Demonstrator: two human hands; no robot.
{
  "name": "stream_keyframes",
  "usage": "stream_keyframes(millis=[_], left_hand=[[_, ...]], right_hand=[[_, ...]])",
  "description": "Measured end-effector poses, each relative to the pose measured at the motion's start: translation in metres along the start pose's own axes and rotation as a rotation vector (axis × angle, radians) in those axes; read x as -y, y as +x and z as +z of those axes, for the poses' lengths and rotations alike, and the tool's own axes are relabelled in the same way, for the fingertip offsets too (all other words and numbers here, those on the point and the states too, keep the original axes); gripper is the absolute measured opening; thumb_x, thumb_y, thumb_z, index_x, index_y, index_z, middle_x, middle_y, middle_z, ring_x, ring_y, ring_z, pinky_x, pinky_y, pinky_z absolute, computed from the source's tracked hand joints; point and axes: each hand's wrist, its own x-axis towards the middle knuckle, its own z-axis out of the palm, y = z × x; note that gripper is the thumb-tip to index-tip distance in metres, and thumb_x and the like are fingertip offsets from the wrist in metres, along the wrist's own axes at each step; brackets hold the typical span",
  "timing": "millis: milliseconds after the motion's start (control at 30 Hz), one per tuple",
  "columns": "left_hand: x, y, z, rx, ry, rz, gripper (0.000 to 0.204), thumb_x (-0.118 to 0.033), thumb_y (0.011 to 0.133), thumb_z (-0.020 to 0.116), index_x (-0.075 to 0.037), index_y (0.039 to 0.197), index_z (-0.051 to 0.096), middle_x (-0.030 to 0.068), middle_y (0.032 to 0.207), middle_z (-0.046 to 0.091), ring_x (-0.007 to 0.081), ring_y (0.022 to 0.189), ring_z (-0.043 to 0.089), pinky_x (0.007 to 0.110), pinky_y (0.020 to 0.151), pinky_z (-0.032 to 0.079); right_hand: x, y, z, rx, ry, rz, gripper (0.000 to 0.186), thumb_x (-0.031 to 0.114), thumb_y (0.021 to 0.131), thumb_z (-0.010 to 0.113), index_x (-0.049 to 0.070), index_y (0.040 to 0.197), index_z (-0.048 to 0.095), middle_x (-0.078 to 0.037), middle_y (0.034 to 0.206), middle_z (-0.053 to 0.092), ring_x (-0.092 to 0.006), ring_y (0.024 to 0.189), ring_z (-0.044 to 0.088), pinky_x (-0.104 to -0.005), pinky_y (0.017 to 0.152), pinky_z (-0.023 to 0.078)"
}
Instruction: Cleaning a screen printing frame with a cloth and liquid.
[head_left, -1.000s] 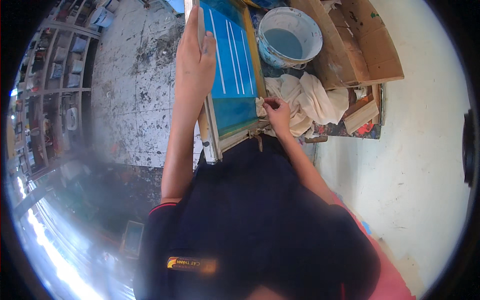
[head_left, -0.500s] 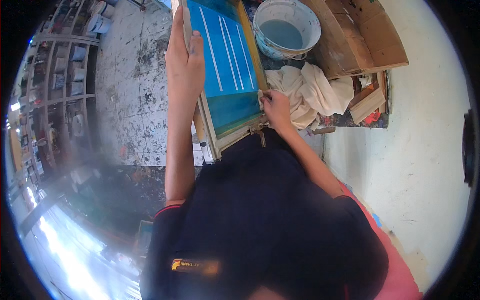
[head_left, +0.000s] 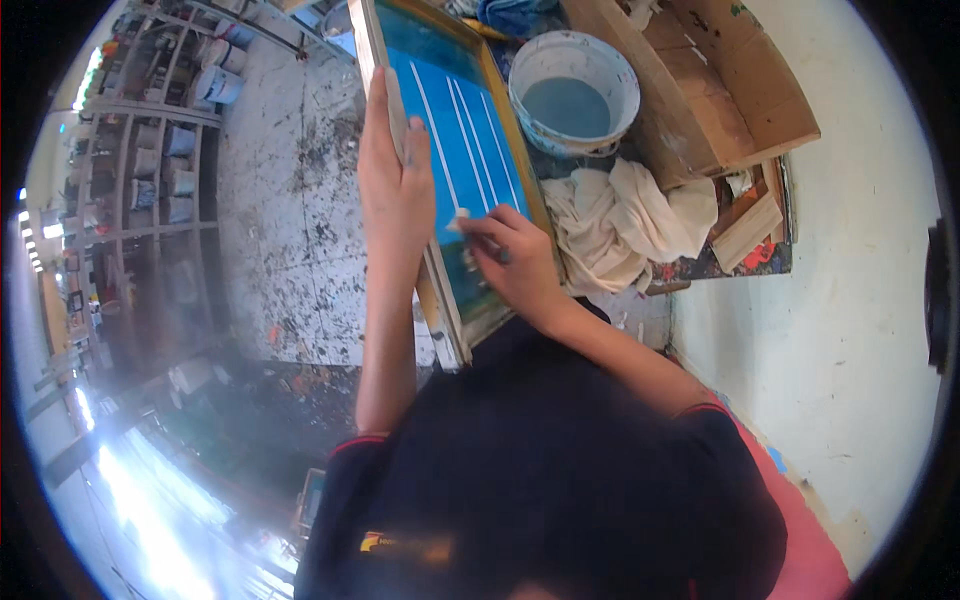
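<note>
A screen-printing frame [head_left: 440, 305] with blue-green mesh stands slanted before me. On its mesh lies a bright blue rectangle [head_left: 428, 150] crossed by several thin white lines. Along the frame's left side my left hand [head_left: 395, 190] is closed on the wooden bar, thumb on top and fingers partly hidden. My right hand [head_left: 520, 260] is over the lower part of the mesh, fingers pinched. A small whitish wad of cloth [head_left: 460, 218] pokes out from its fingertips, by the lower end of the leftmost white line.
Right of the frame stands a paint-stained white bucket [head_left: 572, 95] of greyish water. A crumpled cream cloth [head_left: 625, 225] lies below it, beside an open cardboard box [head_left: 740, 80] and a wooden block [head_left: 747, 238]. At far left, shelves [head_left: 150, 170] hold several tubs. A pale wall [head_left: 850, 330] borders the right.
My right hand has moved left with the cloth wad, from the frame's right edge onto the mesh. My left hand keeps its hold on the bar. The whole view has shifted slightly.
</note>
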Motion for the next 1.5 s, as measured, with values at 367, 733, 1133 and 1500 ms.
stream_keyframes(millis=[367, 733, 1133, 1500], left_hand=[[-0.023, 0.003, 0.004, 0.086, -0.112, -0.201, 0.062, -0.026, 0.119, 0.049, 0.001, 0.174, 0.037, 0.0271, 0.169, 0.051, 0.035, 0.151, 0.055, 0.045, 0.124, 0.042], [-0.04, 0.009, 0.009, 0.101, -0.015, -0.12, 0.077, 0.0, 0.1, 0.053, -0.002, 0.175, 0.035, 0.0298, 0.169, 0.048, 0.0458, 0.156, 0.048, 0.049, 0.129, 0.037], [-0.039, 0.012, -0.001, 0.108, -0.034, -0.185, 0.084, -0.002, 0.094, 0.05, -0.002, 0.176, 0.034, 0.0253, 0.175, 0.045, 0.037, 0.161, 0.046, 0.045, 0.132, 0.033], [-0.012, 0.013, -0.013, 0.098, -0.048, -0.153, 0.084, -0.004, 0.095, 0.055, -0.001, 0.175, 0.033, 0.0272, 0.171, 0.049, 0.0428, 0.156, 0.048, 0.048, 0.131, 0.033]], right_hand=[[0.0, -0.008, -0.014, 0.083, 0.308, 0.121, 0.025, -0.004, 0.092, 0.072, 0.001, 0.116, 0.079, -0.017, 0.101, 0.072, -0.0325, 0.089, 0.075, -0.0419, 0.079, 0.059], [-0.031, 0.297, 0.059, -0.333, 0.323, -0.187, 0.014, 0.011, 0.096, 0.079, -0.001, 0.101, 0.083, -0.016, 0.091, 0.082, -0.0217, 0.081, 0.078, -0.0345, 0.075, 0.059], [-0.109, 0.437, 0.095, -0.442, 0.074, -0.282, 0.013, 0.012, 0.081, 0.078, 0.001, 0.088, 0.08, -0.023, 0.093, 0.078, -0.0428, 0.088, 0.077, -0.0502, 0.083, 0.06], [-0.205, 0.428, 0.078, -0.289, -0.514, 0.368, 0.018, 0.015, 0.094, 0.077, 0.004, 0.107, 0.084, -0.023, 0.113, 0.082, -0.0455, 0.11, 0.078, -0.0532, 0.093, 0.064]])
